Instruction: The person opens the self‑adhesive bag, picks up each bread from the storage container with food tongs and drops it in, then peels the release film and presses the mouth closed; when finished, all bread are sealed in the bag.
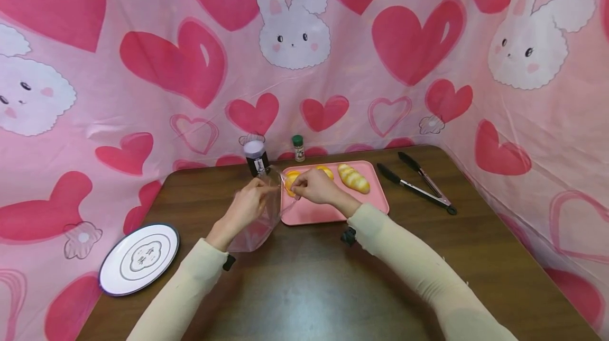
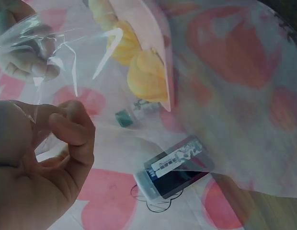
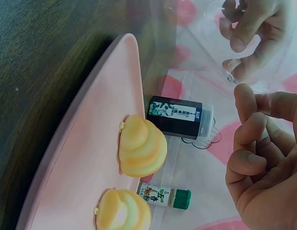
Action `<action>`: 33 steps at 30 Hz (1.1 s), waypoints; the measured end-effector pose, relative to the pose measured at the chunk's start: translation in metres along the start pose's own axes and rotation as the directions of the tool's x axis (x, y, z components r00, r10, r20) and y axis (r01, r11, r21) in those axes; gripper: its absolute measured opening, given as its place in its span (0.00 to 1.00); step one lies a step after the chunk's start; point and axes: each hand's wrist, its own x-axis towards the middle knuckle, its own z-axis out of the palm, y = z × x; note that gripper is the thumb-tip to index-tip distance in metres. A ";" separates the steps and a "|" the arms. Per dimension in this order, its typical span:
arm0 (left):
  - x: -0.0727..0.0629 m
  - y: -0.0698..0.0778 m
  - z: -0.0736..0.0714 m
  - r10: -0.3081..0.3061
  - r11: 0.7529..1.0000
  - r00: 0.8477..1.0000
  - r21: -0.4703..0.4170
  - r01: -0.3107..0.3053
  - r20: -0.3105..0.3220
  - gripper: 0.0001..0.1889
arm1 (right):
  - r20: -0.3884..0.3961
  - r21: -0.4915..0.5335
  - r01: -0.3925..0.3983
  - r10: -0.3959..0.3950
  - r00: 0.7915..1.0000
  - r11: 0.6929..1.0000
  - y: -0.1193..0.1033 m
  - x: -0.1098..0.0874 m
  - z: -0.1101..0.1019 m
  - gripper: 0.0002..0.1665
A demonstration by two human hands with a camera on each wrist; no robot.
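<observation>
A clear plastic bag (image 1: 259, 230) hangs between both hands above the table, its film also stretched across the left wrist view. My left hand (image 1: 243, 208) pinches the bag's upper part between curled fingers and thumb. At the bag's other edge, by the left end of a pink tray (image 1: 314, 217), my right hand (image 1: 317, 186) pinches the film with thumb and forefinger. On the tray lie two round yellow bread rolls, one (image 3: 142, 146) partly behind the right hand in the head view and the other (image 3: 123, 211) beside it. A long striped loaf (image 1: 353, 178) lies to their right.
Behind the bag stands a black jar with a pale lid (image 1: 257, 158); a small green-capped shaker (image 1: 298, 149) stands behind the tray. Black-tipped metal tongs (image 1: 423, 190) lie spread at right. A white, dark-rimmed plate (image 1: 138, 260) rests at the table's left edge.
</observation>
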 end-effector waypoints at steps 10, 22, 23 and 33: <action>0.002 0.000 -0.001 -0.055 0.998 0.996 -0.036 0.058 0.072 0.23 | 0.013 0.033 -0.014 0.013 1.000 0.999 -0.002 -0.001 -0.001 0.09; 0.002 0.004 -0.002 -0.183 0.981 0.969 -0.038 0.191 0.168 0.44 | 0.030 0.043 0.001 -0.003 1.000 0.999 -0.001 -0.002 -0.002 0.09; 0.002 0.004 -0.002 -0.178 0.981 0.970 -0.050 0.188 0.164 0.42 | 0.029 0.047 0.000 -0.002 1.000 0.999 -0.001 -0.001 -0.002 0.09; -0.003 0.006 -0.003 -0.116 0.992 0.987 -0.036 0.121 0.108 0.21 | 0.034 0.095 -0.023 0.020 0.999 0.995 -0.003 -0.002 0.001 0.11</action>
